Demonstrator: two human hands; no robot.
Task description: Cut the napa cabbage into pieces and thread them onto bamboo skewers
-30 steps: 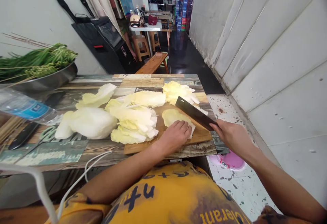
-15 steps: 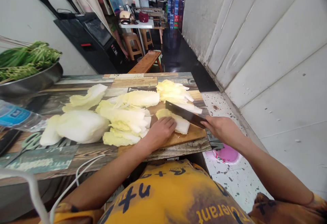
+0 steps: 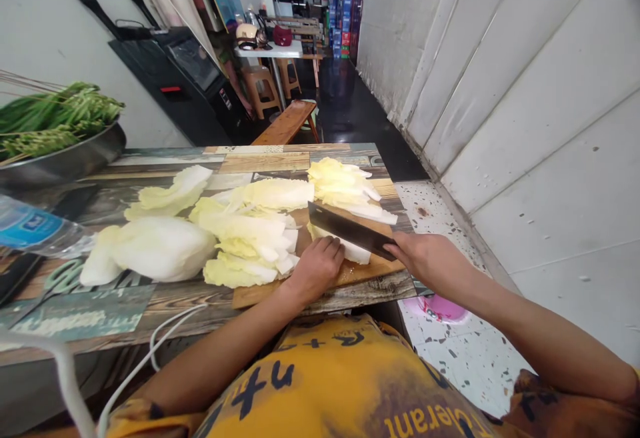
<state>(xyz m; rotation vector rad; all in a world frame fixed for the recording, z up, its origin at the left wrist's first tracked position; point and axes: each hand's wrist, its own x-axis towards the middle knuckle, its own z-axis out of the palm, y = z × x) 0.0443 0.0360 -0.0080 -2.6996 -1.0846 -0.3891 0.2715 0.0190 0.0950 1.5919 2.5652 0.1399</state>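
Note:
My right hand [image 3: 423, 259] grips the handle of a dark cleaver [image 3: 345, 229], whose blade lies across a pale cabbage leaf [image 3: 356, 251] on the wooden cutting board [image 3: 373, 266]. My left hand [image 3: 315, 267] rests curled on top of that leaf, fingers against the blade's left side. A pile of cut cabbage pieces [image 3: 345, 188] lies beyond the blade. Stacked cabbage leaves [image 3: 250, 235] sit left of my left hand.
A large cabbage chunk [image 3: 155, 248] and a loose leaf [image 3: 170, 191] lie on the patterned table [image 3: 150, 298]. A metal bowl of green stalks [image 3: 55, 135], a plastic water bottle [image 3: 35, 228] and scissors [image 3: 55, 281] are at left. A pink bucket [image 3: 443, 308] stands on the floor.
The cleaver has moved left and down along the leaf, and my left hand has slid back left with it. A cut piece now lies to the right of the blade.

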